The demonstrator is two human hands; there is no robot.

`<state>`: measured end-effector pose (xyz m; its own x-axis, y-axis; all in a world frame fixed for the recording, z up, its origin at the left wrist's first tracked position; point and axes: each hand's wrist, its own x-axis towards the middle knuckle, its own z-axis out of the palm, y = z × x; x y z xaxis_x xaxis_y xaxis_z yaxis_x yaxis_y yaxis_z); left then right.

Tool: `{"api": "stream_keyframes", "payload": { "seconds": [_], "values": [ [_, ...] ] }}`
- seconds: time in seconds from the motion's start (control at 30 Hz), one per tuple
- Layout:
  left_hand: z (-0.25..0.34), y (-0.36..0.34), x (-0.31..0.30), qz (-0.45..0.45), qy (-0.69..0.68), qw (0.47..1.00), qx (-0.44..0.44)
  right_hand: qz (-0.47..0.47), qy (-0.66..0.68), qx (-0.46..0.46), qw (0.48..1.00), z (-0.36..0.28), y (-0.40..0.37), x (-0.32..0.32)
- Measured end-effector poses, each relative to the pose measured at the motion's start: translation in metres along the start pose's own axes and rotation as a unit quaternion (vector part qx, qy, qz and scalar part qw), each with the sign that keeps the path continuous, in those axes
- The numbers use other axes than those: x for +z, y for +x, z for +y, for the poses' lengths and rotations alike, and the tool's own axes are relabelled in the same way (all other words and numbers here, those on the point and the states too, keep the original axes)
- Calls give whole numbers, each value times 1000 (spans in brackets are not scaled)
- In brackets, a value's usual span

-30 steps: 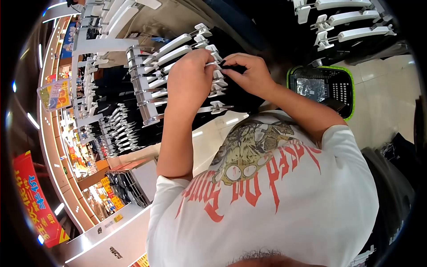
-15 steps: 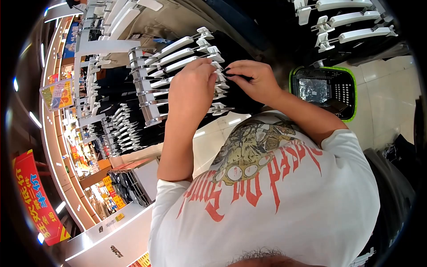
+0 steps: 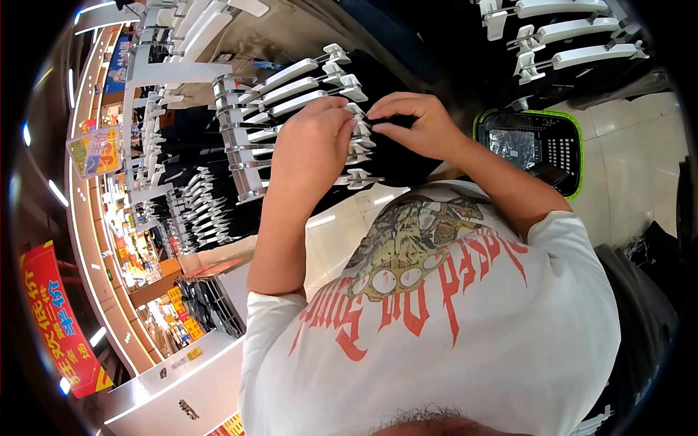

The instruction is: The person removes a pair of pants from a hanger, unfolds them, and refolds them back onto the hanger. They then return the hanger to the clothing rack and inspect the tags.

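Pinching at the clip end of a white hanger (image 3: 357, 111), the left hand (image 3: 313, 142) is closed over it, knuckles up, out along the rail (image 3: 234, 136); the right hand (image 3: 418, 127) sits just beside, thumb and forefinger slightly apart at the clip, black showing between them, and whether they grip any cloth I cannot tell; the two hands almost meet; more white hangers line up either side, black garments (image 3: 400, 163) below; off to the right, a green-rimmed basket (image 3: 581, 156) holds something shiny.
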<state>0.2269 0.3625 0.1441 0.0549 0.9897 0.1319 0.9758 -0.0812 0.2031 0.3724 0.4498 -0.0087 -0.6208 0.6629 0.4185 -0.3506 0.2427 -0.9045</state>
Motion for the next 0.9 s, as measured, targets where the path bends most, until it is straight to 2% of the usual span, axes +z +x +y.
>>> {"api": "stream_keyframes", "payload": {
  "seconds": [0.03, 0.1, 0.13, 0.17, 0.23, 0.33, 0.6, 0.8, 0.9],
  "values": [
    [-2, 3, -3, 2, 7, 1000, 27, 2, 18, -16, 1000, 4, 0, -3],
    [-6, 9, -8, -4, 26, 997, 73, 64, 71, 71, 993, 18, 1, -4],
    [-3, 13, -12, -37, 11, 999, 16, 102, 75, 108, 986, 26, 3, -5],
    [1, 17, -15, -69, -4, 997, -41, 114, -4, 103, 988, 38, 6, -6],
    [5, 23, -15, -105, -50, 984, -138, 105, -32, 104, 989, 43, 10, -4],
    [2, 29, -5, -42, 32, 995, -84, 93, -46, 92, 990, 43, 10, 2],
    [-11, 38, 9, -71, 114, 988, -72, 81, -52, 90, 991, 45, 7, 15],
    [-12, 45, 6, -124, 158, 977, -70, 59, -67, 53, 995, 44, 12, 11],
    [-15, 46, 5, -133, 165, 977, -34, 114, -70, -2, 991, 43, 10, 16]
  ]
}}
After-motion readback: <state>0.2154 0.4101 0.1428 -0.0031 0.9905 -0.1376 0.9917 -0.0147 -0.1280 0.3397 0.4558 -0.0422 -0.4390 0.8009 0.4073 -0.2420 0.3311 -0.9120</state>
